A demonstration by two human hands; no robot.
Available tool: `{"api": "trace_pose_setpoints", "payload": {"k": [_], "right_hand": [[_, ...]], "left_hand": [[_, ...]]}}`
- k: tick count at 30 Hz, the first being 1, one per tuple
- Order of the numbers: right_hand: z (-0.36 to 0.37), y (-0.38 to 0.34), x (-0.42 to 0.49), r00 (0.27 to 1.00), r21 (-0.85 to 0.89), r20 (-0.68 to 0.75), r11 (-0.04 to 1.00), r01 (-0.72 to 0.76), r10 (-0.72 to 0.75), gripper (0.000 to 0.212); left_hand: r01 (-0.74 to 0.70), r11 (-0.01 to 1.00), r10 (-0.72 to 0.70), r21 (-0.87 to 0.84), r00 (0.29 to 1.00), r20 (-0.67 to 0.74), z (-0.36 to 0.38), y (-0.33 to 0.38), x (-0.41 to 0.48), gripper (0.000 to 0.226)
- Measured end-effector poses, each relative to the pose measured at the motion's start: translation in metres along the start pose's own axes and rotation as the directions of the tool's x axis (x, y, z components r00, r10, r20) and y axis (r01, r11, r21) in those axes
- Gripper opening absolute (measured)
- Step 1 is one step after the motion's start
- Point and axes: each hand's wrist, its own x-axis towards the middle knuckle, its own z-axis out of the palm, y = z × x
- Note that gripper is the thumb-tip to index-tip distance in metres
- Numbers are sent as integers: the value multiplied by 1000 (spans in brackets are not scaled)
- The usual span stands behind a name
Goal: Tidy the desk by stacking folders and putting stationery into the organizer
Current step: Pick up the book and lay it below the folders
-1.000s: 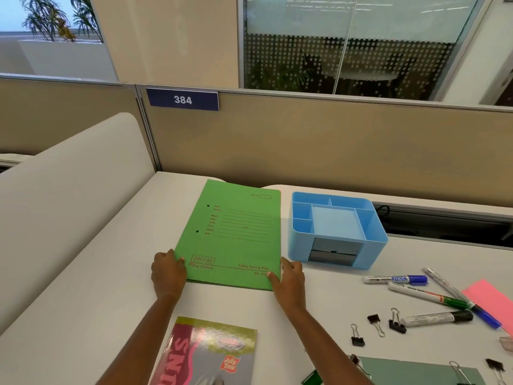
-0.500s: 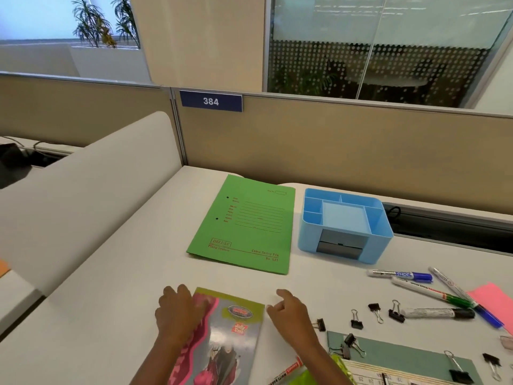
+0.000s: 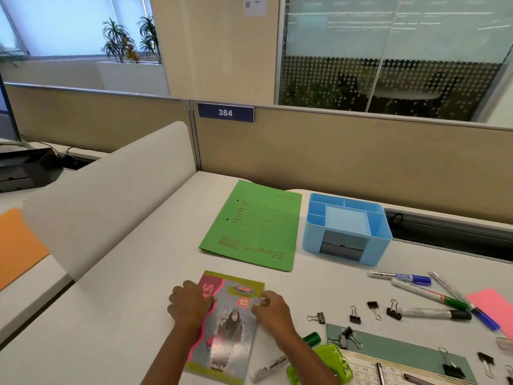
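Note:
A green folder (image 3: 255,226) lies flat on the white desk (image 3: 125,287), left of the light blue organizer (image 3: 347,226), whose compartments look empty. Nearer to me lies a glossy notebook (image 3: 230,323) with a picture cover. My left hand (image 3: 190,302) grips its left edge, fingers curled over it. My right hand (image 3: 273,311) pinches its right edge near the top. Several markers (image 3: 433,294) and black binder clips (image 3: 374,309) lie loose on the right.
A grey-green folder (image 3: 399,351) with clips and a calendar sheet lies at the front right, beside a green hole punch (image 3: 324,365) and a white marker (image 3: 270,368). A pink paper (image 3: 494,307) sits far right. A white divider (image 3: 111,190) bounds the left, beige partition behind.
Both hands left the green folder, which now lies next to the organizer, and came back onto the glossy notebook, closing on its two side edges. The camera view shifted right and back.

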Motion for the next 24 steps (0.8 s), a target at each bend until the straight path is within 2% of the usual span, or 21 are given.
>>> {"api": "trace_pose_setpoints", "payload": {"k": [10,15,19,22,24], "right_hand": [[11,0,15,996,53,-87,999,-10,15,57],[11,1,16,995,95,-95,995,-3,12,58],[9,2,19,992,152,-119,988,-17,35,57],[4,3,20,991,232,-135,973,7,25,48],[2,4,21,988,290,-153,957,9,37,53]], "left_hand": [[-72,968,71,-241,997,-13,11,6,22,46],[-103,920,95,-379,995,-39,13,3,29,29],[-109,795,152,-597,988,22,5,-2,30,14],[-14,665,162,-746,979,127,-3,-4,33,26],[53,581,195,-812,960,202,-11,-2,32,22]]}}
